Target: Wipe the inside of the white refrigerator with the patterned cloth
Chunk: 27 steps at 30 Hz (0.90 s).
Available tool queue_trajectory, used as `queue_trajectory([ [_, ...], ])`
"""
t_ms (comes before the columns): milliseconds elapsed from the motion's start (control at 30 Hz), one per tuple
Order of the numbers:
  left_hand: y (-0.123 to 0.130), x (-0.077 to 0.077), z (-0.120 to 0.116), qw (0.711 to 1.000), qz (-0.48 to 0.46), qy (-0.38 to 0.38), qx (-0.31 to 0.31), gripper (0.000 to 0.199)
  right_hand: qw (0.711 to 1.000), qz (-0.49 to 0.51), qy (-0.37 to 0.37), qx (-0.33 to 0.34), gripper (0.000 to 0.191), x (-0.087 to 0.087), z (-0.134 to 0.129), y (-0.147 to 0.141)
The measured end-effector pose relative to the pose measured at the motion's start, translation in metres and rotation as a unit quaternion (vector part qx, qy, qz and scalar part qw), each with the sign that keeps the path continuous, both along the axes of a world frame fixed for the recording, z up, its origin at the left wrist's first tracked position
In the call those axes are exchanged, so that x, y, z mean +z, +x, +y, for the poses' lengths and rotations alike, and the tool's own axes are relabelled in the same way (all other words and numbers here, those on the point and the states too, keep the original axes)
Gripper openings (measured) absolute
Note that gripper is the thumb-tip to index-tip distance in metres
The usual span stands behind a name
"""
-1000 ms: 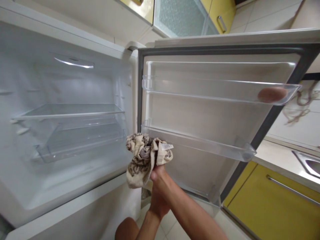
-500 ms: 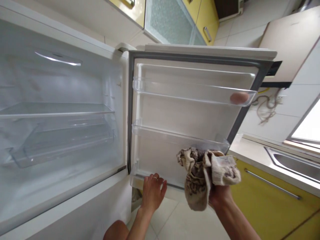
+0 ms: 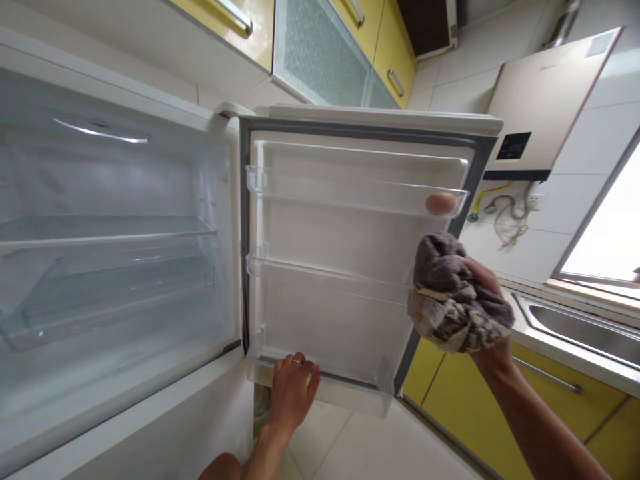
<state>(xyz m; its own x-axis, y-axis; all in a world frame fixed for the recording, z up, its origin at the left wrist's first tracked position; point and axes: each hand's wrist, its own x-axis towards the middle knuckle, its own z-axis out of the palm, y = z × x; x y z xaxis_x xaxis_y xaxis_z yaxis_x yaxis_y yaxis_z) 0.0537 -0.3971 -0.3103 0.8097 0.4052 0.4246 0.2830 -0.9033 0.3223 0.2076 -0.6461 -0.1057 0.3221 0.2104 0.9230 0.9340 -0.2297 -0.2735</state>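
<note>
Pale floor tiles (image 3: 327, 433), white wall tiles (image 3: 530, 260) and yellow cabinets (image 3: 465, 400) surround an open refrigerator, seen from above and in front. The right hand (image 3: 493, 313) is closed around a bunched cloth (image 3: 457, 293), grey-brown in its upper part and patterned in cream and dark brown below. Hand and cloth are raised in front of the outer side of the refrigerator door (image 3: 330, 320), covering the end of the middle door bin (image 3: 325, 272). The left hand (image 3: 294, 390) holds no object that shows; its fingers are slightly bent, close together except for the thumb, with a ring (image 3: 296, 361) on one of them. They lie at the bottom door bin (image 3: 345, 395), though whether they grip its rim cannot be told.

Just above the cloth, a brown egg (image 3: 441, 203) sits at the outer end of the top door bin (image 3: 350, 197). Left of the door is the refrigerator compartment (image 3: 120, 167), with a glass shelf (image 3: 105, 228), a clear drawer (image 3: 120, 300) beneath it and a light (image 3: 100, 130) near the top. Right of the cloth, a steel sink (image 3: 585, 330) is set into the table (image 3: 525, 323), and a water heater (image 3: 545, 100) hangs on the wall above.
</note>
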Motion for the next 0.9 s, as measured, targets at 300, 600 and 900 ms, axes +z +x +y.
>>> queue_trajectory([
  [300, 0.006, -0.012, 0.0, 0.999, -0.031, 0.01, 0.01, 0.04, 0.886, 0.161, -0.423, 0.102, 0.039, 0.109, 0.067, 0.006],
  [600, 0.002, -0.012, -0.002, 0.999, -0.031, 0.009, 0.023, 0.033, 0.751, 0.377, -0.491, 0.231, 0.015, 0.125, 0.189, -0.018],
  [900, -0.005, -0.005, 0.004, 0.997, -0.033, -0.064, -0.024, 0.032, 0.785, 0.324, -0.458, 0.263, 0.01, 0.117, 0.295, -0.074],
])
